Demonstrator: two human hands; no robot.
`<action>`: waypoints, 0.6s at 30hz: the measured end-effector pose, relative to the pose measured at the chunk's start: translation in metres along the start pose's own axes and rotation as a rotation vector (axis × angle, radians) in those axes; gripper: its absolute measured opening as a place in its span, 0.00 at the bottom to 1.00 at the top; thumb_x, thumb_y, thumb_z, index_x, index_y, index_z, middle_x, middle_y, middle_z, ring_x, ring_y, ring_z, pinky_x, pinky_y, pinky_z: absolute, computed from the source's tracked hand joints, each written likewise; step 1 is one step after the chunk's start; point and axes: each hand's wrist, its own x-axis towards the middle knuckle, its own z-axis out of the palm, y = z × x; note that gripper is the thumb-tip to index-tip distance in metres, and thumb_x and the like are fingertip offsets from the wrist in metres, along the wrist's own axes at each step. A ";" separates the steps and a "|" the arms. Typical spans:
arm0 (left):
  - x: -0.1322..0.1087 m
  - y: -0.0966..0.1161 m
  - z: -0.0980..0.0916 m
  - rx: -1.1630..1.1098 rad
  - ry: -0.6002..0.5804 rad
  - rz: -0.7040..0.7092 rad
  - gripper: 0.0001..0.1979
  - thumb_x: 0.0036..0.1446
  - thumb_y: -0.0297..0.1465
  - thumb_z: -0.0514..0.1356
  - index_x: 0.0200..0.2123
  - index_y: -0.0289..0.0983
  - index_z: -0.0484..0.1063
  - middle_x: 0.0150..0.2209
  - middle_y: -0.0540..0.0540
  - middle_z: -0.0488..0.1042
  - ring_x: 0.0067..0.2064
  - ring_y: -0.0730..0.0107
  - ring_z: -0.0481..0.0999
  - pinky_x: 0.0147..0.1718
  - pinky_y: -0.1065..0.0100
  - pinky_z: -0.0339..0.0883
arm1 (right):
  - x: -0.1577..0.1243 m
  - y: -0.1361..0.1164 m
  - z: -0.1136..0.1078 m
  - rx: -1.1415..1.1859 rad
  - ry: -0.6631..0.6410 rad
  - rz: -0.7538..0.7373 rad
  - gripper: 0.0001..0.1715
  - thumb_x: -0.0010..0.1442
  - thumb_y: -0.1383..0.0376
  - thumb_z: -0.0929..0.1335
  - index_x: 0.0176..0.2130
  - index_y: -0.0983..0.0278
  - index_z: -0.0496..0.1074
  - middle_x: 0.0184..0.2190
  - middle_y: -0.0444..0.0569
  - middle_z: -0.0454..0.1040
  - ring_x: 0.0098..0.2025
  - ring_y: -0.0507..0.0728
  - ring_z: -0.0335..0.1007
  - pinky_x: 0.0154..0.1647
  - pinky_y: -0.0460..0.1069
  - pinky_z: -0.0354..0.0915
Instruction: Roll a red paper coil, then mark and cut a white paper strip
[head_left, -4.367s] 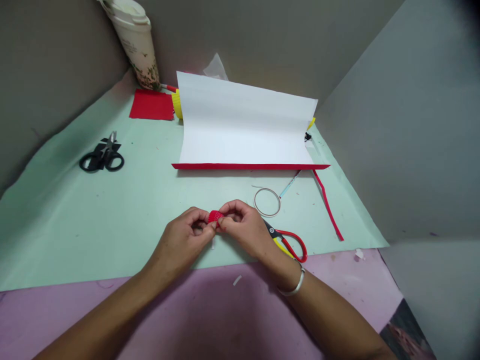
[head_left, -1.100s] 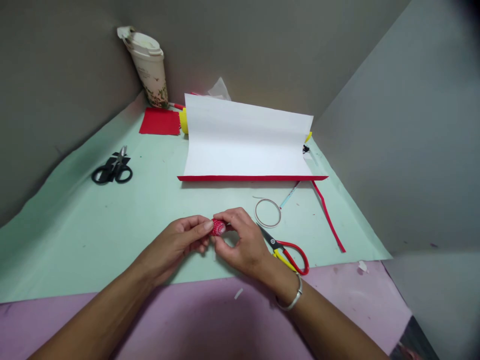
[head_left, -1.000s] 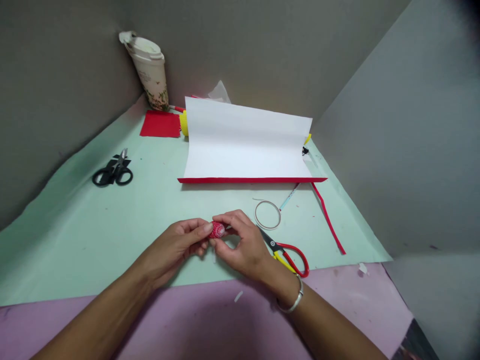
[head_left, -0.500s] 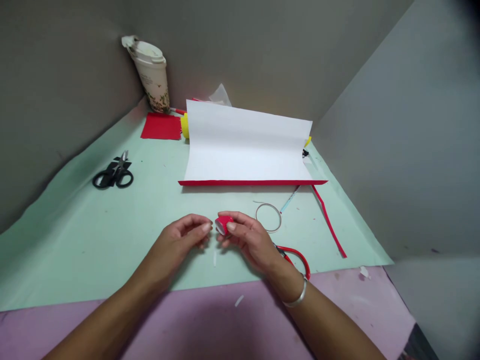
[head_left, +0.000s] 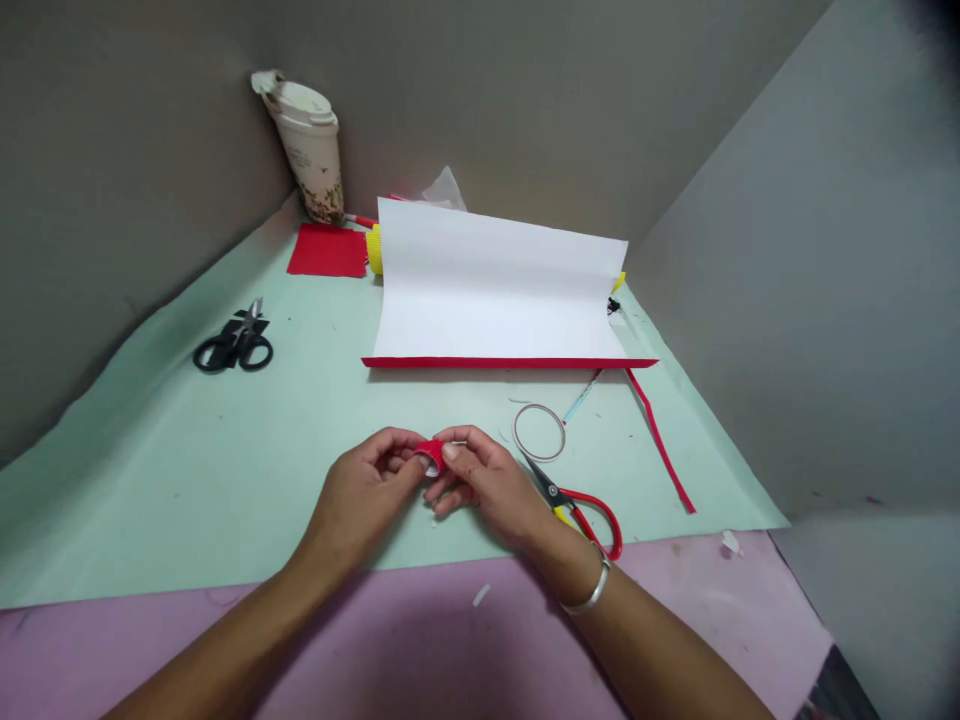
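A small red paper ring [head_left: 430, 453] with a white inside is pinched between my two hands. My left hand [head_left: 380, 477] has its thumb at the ring's near rim and fingers behind it. My right hand [head_left: 480, 478] grips the ring's right side between thumb and index finger, its other fingers curled below. Red-handled scissors [head_left: 592, 510] lie partly beneath my right wrist, blades pointing up and left. Just beyond my right hand rests a thin hoop [head_left: 539, 433] on the pale green sheet [head_left: 247, 480].
A curled white sheet with a red edge [head_left: 495, 300] stands ahead. Black-handled scissors [head_left: 234, 345] lie left, near a red piece [head_left: 327, 250] and a lidded cup [head_left: 311, 155]. A red strip [head_left: 661, 445] lies right. Walls [head_left: 817, 260] border the table; a paper scrap [head_left: 481, 595] lies in front.
My left hand has moved in to the right and now takes hold of the red ring too. The ring has shifted slightly left and turned. More of the red-handled scissors shows.
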 end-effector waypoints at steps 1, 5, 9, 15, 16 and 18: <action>0.000 0.000 0.000 0.035 0.026 0.013 0.13 0.52 0.42 0.64 0.36 0.41 0.76 0.28 0.52 0.77 0.31 0.66 0.75 0.31 0.68 0.64 | -0.001 0.001 0.001 -0.062 0.040 -0.025 0.28 0.57 0.48 0.75 0.49 0.61 0.69 0.34 0.44 0.76 0.31 0.52 0.76 0.33 0.49 0.76; -0.003 0.001 -0.001 0.177 0.071 0.074 0.10 0.54 0.39 0.61 0.37 0.42 0.76 0.30 0.52 0.78 0.32 0.64 0.76 0.32 0.67 0.65 | -0.005 0.004 0.008 -0.368 0.201 -0.233 0.26 0.55 0.58 0.75 0.51 0.60 0.71 0.45 0.50 0.76 0.40 0.54 0.75 0.38 0.50 0.75; -0.006 0.002 -0.002 0.291 0.094 0.150 0.09 0.56 0.38 0.59 0.35 0.43 0.76 0.30 0.50 0.79 0.32 0.63 0.77 0.33 0.66 0.66 | -0.006 0.009 0.011 -0.361 0.185 -0.290 0.20 0.57 0.59 0.73 0.48 0.61 0.72 0.42 0.49 0.77 0.42 0.56 0.76 0.39 0.50 0.76; -0.010 -0.003 0.002 0.380 0.180 0.357 0.10 0.61 0.38 0.58 0.40 0.43 0.76 0.40 0.47 0.79 0.38 0.62 0.78 0.39 0.65 0.69 | -0.007 0.008 0.016 -0.365 0.237 -0.279 0.18 0.56 0.60 0.73 0.46 0.62 0.72 0.41 0.50 0.79 0.41 0.56 0.78 0.42 0.51 0.76; -0.011 -0.003 0.003 0.373 0.184 0.364 0.10 0.61 0.39 0.58 0.41 0.43 0.75 0.40 0.47 0.79 0.38 0.62 0.78 0.40 0.65 0.69 | -0.007 0.008 0.017 -0.334 0.242 -0.267 0.18 0.56 0.60 0.73 0.46 0.62 0.72 0.40 0.49 0.79 0.40 0.56 0.78 0.42 0.51 0.75; -0.011 -0.003 0.004 0.348 0.179 0.355 0.09 0.61 0.39 0.58 0.41 0.43 0.75 0.41 0.47 0.78 0.39 0.62 0.79 0.40 0.65 0.70 | -0.006 0.008 0.018 -0.259 0.244 -0.230 0.16 0.56 0.60 0.73 0.45 0.62 0.72 0.37 0.47 0.79 0.37 0.55 0.78 0.41 0.51 0.75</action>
